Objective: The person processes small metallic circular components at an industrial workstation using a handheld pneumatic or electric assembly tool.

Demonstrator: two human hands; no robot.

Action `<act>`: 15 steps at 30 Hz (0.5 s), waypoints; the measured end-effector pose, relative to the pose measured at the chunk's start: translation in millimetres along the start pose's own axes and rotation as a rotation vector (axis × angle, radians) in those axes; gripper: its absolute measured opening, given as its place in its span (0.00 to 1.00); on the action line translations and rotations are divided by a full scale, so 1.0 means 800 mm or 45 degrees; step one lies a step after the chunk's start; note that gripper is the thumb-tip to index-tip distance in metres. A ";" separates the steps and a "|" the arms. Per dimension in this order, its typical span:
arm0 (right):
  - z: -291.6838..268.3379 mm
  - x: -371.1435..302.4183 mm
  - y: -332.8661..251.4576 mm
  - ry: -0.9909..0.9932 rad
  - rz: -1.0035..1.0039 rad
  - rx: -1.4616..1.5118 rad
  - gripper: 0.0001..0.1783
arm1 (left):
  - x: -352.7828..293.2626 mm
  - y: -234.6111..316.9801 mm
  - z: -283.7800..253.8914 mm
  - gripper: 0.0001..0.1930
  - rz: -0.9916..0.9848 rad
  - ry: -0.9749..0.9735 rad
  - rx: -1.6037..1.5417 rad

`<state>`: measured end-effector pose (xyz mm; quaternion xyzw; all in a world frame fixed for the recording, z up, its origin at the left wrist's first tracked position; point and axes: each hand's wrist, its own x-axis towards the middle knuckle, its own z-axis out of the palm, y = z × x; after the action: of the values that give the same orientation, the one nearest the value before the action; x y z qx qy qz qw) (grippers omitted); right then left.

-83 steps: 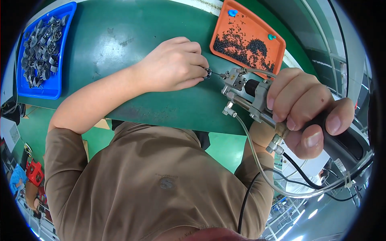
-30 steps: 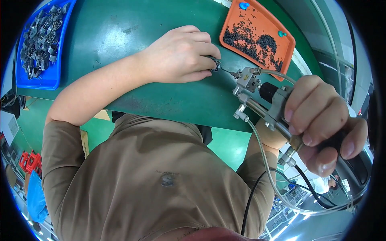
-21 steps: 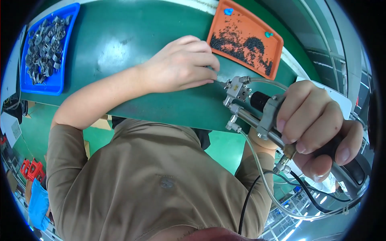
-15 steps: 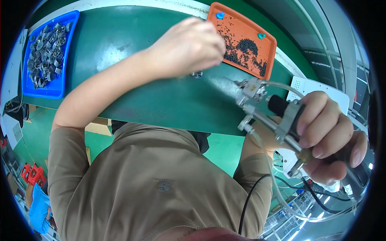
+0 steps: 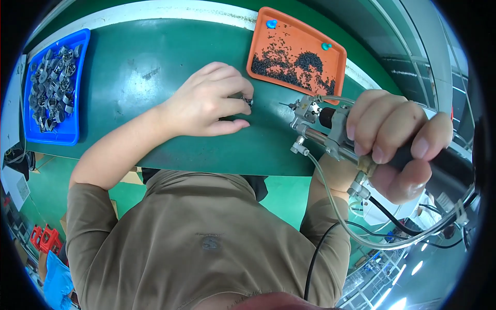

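Observation:
On the green table, my left hand [image 5: 209, 101] curls its fingers round a small round metal part [image 5: 248, 102], with the thumb apart below. The fingers partly hide this part. My right hand [image 5: 395, 139] is closed round the black handle of a powered screwdriver [image 5: 336, 129] with a metal head, a clear hose and a black cable. Its thin tip points left toward the part, a short distance to its right. Beyond the tool's head lies an orange tray [image 5: 294, 82] holding many tiny black screws.
A blue tray [image 5: 83, 88] piled with grey round parts [image 5: 54, 85] stands at the left end of the green table [image 5: 139, 67]. Two small blue-green pieces [image 5: 272, 24] lie in the orange tray. Clear tubing [image 5: 336, 206] and a black cable [image 5: 315, 258] hang at the right.
My left hand has moved back from the orange tray's edge and down to the small part. The right hand has brought the screwdriver left. The view has shifted slightly.

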<state>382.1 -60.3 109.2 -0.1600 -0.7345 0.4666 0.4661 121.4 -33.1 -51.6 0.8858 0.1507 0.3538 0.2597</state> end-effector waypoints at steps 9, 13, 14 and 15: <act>0.011 -0.001 0.015 0.057 -0.057 0.049 0.26 | -0.013 -0.016 0.009 0.07 -0.043 -0.039 0.026; 0.009 -0.003 0.019 0.063 -0.048 0.084 0.25 | -0.015 -0.016 0.012 0.06 -0.078 -0.043 0.030; 0.020 -0.007 0.013 0.052 -0.036 0.086 0.25 | -0.015 -0.016 0.012 0.06 -0.078 -0.046 0.031; 0.016 -0.008 0.013 0.040 -0.027 0.088 0.24 | -0.015 -0.016 0.011 0.06 -0.086 -0.048 0.029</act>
<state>372.4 -66.2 95.5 -0.1434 -0.7122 0.4840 0.4877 118.1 -31.3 -71.3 0.8896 0.1799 0.3264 0.2641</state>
